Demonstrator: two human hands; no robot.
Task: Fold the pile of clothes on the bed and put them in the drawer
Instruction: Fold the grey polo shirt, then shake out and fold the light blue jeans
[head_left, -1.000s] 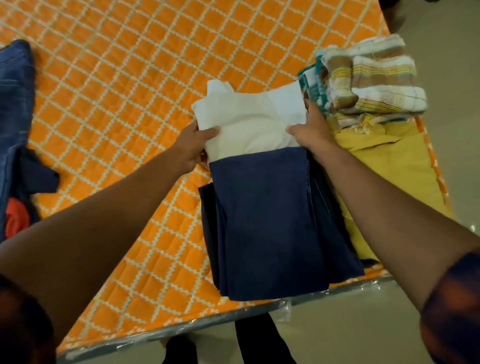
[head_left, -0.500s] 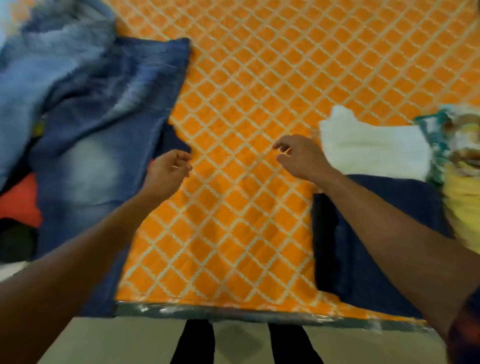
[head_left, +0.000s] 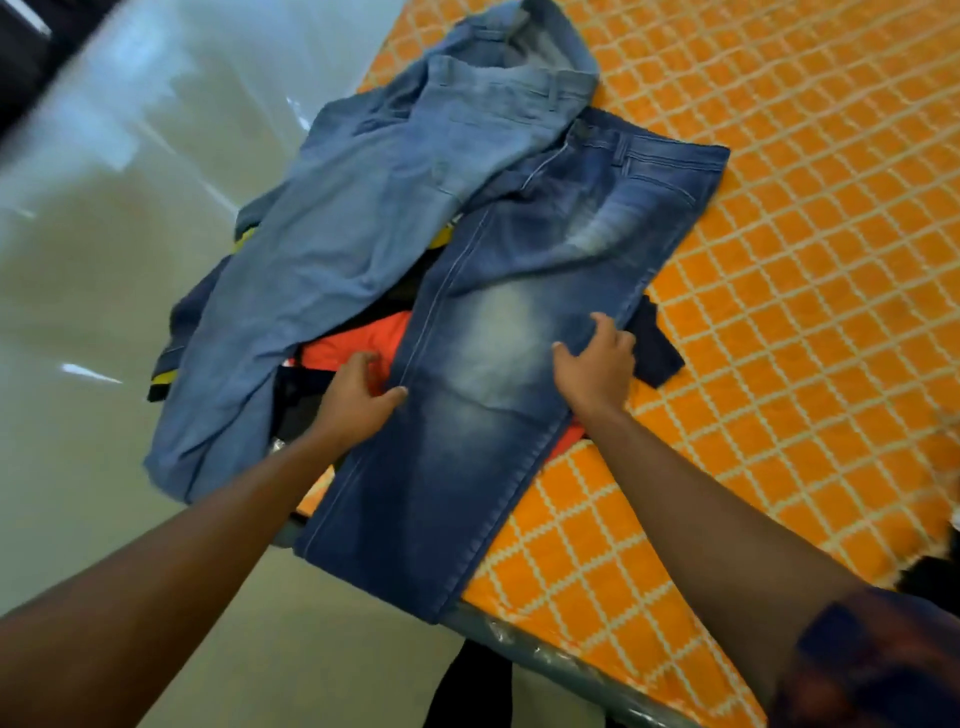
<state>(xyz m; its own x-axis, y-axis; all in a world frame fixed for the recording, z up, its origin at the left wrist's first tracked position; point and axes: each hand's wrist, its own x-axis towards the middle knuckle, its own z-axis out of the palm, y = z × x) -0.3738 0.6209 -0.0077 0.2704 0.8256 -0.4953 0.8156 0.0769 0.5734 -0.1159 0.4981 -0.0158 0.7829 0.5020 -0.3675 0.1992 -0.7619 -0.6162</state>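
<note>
Head view: dark jeans (head_left: 498, 332) about to come off the pile (head_left: 358, 343)

Best grip both leg edges level and lift evenly. Left hand (head_left: 353, 400) pinches the left seam, thumb on top; right hand (head_left: 597, 369) lies bent-fingered on the opposite edge, hold unclear. Jeans span between both hands, at the corner of the bed (head_left: 779, 260)

A: Clothing visible on the wearer?
B: One sleeve (head_left: 872, 660), right arm, lower right corner. Dark navy cloth with blurred reddish-orange blotches, short cut.
A: Below the hem?
B: Right forearm (head_left: 701, 509) bare down to the right hand (head_left: 597, 369). Left forearm (head_left: 208, 530) and left hand (head_left: 358, 400) bare too.
A: Legs?
B: Dark trousers (head_left: 467, 686) at the bottom edge, black-looking. Pattern or seams too blurred to tell.
</note>
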